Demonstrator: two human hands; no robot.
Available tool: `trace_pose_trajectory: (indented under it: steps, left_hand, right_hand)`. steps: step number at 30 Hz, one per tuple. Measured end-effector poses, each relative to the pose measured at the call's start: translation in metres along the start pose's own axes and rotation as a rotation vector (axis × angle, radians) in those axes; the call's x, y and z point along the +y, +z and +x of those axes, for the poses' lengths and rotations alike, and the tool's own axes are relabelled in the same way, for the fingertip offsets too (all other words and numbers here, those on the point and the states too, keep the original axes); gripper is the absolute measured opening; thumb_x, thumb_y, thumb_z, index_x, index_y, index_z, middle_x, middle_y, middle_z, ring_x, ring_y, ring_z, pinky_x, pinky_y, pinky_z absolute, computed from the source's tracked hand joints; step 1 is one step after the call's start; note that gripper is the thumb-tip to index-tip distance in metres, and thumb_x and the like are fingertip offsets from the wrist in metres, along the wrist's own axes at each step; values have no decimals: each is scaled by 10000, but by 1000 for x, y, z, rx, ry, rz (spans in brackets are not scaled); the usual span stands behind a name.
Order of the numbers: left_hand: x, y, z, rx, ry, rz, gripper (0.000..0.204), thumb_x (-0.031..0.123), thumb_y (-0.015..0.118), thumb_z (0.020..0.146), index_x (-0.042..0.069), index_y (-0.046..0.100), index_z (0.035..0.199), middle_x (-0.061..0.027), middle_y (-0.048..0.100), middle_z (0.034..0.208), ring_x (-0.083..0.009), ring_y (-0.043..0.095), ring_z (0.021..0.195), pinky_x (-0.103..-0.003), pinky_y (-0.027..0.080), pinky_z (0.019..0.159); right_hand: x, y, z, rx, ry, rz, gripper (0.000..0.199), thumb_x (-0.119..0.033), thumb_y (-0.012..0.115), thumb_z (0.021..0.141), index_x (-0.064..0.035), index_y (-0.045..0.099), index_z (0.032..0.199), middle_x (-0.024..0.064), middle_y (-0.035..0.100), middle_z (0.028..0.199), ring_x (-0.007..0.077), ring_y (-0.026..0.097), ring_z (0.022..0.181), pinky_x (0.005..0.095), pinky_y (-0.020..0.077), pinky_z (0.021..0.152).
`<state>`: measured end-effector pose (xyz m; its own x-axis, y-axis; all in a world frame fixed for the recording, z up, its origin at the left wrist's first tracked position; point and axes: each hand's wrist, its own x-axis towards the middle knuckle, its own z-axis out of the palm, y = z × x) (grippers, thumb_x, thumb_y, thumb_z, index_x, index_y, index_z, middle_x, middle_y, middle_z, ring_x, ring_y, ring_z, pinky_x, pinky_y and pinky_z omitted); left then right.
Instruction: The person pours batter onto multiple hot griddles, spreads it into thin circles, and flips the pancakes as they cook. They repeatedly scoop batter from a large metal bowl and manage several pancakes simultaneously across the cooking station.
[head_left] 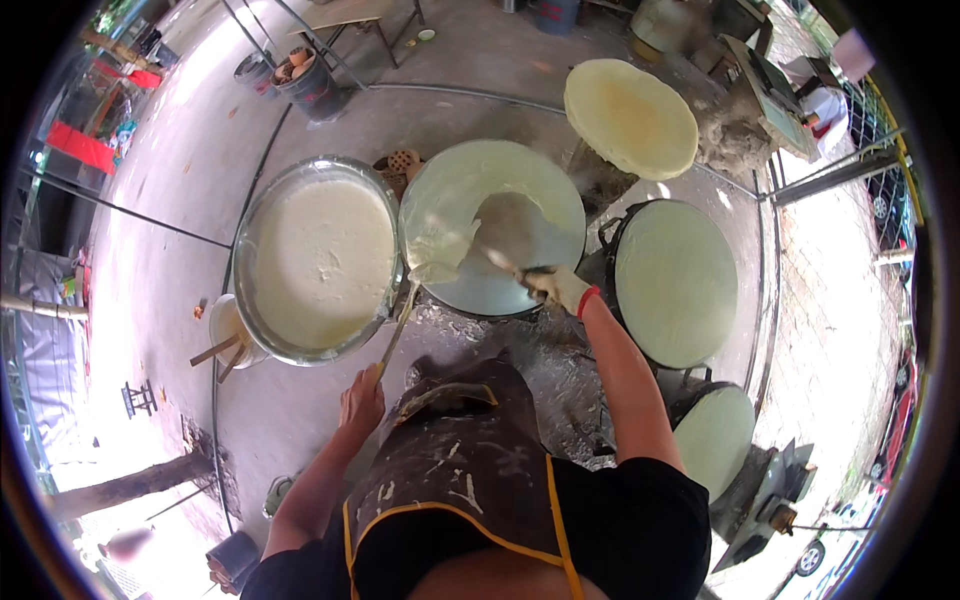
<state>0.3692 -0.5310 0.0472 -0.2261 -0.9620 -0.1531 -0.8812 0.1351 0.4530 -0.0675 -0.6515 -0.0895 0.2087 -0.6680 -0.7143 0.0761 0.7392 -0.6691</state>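
In front of me is a round metal griddle, with pale batter in a ring along its far and left parts and bare metal towards the middle and front. My left hand is closed around the handle of a ladle, whose batter-coated head rests over the griddle's left rim. Gloved, my right hand is closed at the griddle's front right edge on a blurred light-brown tool that points over the bare metal. A wide metal basin of white batter stands to the left.
Right of the griddle are two more batter-covered round griddles. A large pale flatbread sheet lies on a round support beyond. A white bucket with wooden sticks stands by the basin. Dark buckets and a table are farther off.
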Motion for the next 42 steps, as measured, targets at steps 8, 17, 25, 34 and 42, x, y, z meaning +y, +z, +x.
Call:
trace_pose_trajectory:
  steps: [8,17,25,34,42]
  left_hand:
    - [-76,-28,-4,122,315,-321,335,45,563,801,22,513,1132,-198,589,953,-404,574,814,-427,472,685]
    - [-133,-114,0,-113,-39,-1034,247,91,456,921,2,458,1151,5,414,630,-35,316,395,-192,272,374]
    - [-194,-152,-48,-151,-267,-1456,282,81,419,902,25,422,1178,-2,373,603,-60,322,363,-206,288,347]
    - [-186,-145,-68,-232,-224,-1549,287,90,439,886,68,424,1171,11,343,605,-46,286,350,-202,271,341]
    - [-121,-112,-76,-286,-207,-1631,237,113,475,887,82,435,1118,11,354,638,-41,291,359,-199,276,346]
  right_hand:
    - [77,189,-125,312,-59,575,257,-275,623,853,-79,604,1018,-33,513,657,54,407,467,218,262,390]
    - [65,366,7,741,-127,385,327,-311,553,876,-22,614,1015,112,631,824,219,587,706,327,438,629]
    - [56,409,0,908,-230,183,426,-377,412,925,-19,562,1100,224,616,983,408,570,913,402,439,779]
    - [115,338,-17,885,-77,-26,476,-434,399,921,-26,583,1083,241,617,955,428,566,918,431,444,777]
    - [146,300,-44,518,-251,-108,360,-373,510,904,-27,592,958,24,525,629,113,441,494,285,361,464]
